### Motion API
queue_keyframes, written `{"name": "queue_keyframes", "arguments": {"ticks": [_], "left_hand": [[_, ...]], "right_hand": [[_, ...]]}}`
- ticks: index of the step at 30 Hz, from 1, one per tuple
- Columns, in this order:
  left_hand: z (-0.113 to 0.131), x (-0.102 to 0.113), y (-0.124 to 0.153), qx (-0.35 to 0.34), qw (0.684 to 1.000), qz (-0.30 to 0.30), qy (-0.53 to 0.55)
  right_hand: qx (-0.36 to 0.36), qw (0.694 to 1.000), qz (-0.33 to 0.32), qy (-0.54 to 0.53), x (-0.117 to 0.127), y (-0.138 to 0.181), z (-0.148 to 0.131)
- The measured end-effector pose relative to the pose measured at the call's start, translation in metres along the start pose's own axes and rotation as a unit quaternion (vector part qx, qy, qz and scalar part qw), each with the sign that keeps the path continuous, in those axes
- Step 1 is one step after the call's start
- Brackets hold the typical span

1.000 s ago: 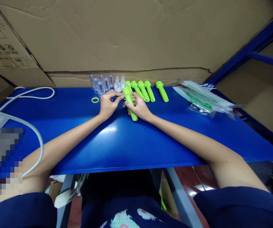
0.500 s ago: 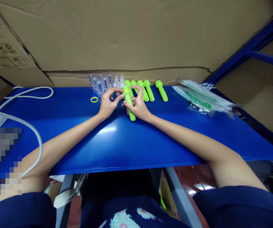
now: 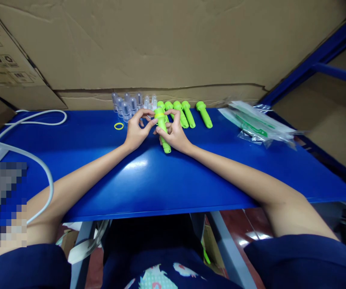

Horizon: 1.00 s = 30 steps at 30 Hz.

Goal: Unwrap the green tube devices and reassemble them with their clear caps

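My right hand [image 3: 175,134] grips a lime-green plastic handle [image 3: 163,132] that points toward me, its lower end near the blue table [image 3: 149,176]. My left hand [image 3: 137,130] pinches at the handle's wide top end, where a yellow ring [image 3: 160,115] sits around the head. Both hands meet at that top end, fingers curled. Behind them lies a row of more green handles [image 3: 188,113] and a cluster of small clear caps [image 3: 129,103].
A loose yellow ring [image 3: 119,126] lies left of my left hand. Clear plastic bags [image 3: 255,124] are piled at the right. A white cable [image 3: 37,116] loops at the far left. Cardboard sheets [image 3: 161,44] stand behind the table.
Both hands lifted the handle's head slightly and worked the yellow ring around its top; my right fingers rose to the head. Nothing else on the table moved.
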<state>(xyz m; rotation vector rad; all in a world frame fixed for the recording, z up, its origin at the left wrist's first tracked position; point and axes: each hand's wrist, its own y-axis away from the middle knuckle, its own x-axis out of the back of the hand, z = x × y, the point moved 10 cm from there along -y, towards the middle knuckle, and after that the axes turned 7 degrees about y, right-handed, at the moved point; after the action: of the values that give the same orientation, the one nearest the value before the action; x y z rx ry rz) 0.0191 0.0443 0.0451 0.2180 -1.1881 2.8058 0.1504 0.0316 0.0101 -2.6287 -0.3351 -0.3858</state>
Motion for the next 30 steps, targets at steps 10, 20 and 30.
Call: {"name": "queue_keyframes", "arguments": {"ticks": [10, 20, 30], "left_hand": [[0.008, 0.003, 0.001, -0.039, 0.999, 0.010, -0.009], [0.009, 0.002, 0.002, -0.061, 0.998, 0.006, 0.010], [0.011, 0.001, 0.000, -0.051, 0.998, -0.017, -0.032]], "right_hand": [[-0.029, 0.998, -0.023, -0.056, -0.005, -0.007, 0.015], [-0.043, 0.997, -0.028, -0.060, -0.007, -0.006, 0.015], [-0.041, 0.999, -0.019, -0.025, -0.003, -0.006, 0.020]]}}
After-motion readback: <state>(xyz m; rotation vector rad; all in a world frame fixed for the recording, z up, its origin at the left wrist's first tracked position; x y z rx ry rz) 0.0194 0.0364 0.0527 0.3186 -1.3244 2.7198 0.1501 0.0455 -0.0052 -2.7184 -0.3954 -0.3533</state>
